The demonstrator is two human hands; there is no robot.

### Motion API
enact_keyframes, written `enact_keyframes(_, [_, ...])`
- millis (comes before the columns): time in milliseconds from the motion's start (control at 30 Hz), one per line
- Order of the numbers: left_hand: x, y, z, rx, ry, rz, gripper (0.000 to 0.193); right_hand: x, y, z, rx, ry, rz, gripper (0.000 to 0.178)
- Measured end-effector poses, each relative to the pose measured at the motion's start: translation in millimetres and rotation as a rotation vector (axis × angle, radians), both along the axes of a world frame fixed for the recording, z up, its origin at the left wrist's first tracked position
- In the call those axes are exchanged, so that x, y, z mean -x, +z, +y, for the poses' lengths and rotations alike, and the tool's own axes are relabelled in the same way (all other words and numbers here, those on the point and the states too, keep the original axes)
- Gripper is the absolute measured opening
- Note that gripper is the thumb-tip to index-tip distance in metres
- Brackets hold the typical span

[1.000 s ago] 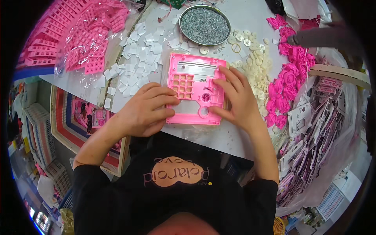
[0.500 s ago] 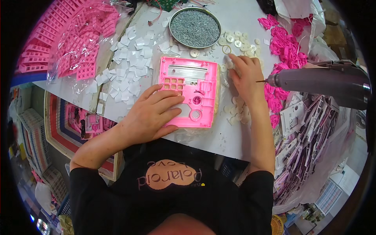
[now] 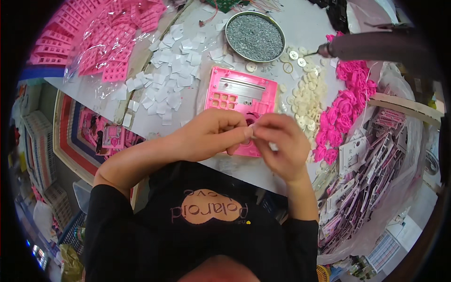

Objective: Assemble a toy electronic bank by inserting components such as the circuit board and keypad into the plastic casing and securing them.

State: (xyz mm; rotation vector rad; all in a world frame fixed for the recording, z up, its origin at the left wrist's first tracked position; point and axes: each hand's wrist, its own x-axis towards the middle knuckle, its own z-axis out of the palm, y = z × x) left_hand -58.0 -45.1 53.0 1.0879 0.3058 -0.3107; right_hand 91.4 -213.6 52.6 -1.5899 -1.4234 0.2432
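Observation:
A pink plastic casing (image 3: 266, 91) with square cutouts and a silvery strip lies on the white table, partly covered by my hands. Above its near half, my left hand (image 3: 220, 134) and my right hand (image 3: 285, 144) meet at the fingertips. Both are closed in a pinch on a small whitish piece (image 3: 252, 131), mostly hidden by the fingers, so its shape cannot be made out. Right of the casing spreads a heap of small cream-white round plastic parts (image 3: 309, 89).
A round metal dish (image 3: 262, 61) of screws stands behind the casing. Loose white paper squares (image 3: 174, 77) lie to the left, near bagged pink parts (image 3: 105, 47). An electric screwdriver (image 3: 366, 48) juts in from the right, above pink parts (image 3: 344, 103) and a bag of printed panels (image 3: 359, 181).
My left hand has lifted off the casing and closed. My right hand has come left from the white parts to meet it, a small whitish piece now at the fingertips. The view has shifted.

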Motion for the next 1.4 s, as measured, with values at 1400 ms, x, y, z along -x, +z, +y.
enact_keyframes(1400, [-173.6, -58.5, 107.6, -1.848, -0.158, -0.210, 0.015, 17.7, -8.5, 25.7, 0.729, -0.314, -0.357, 0.019])
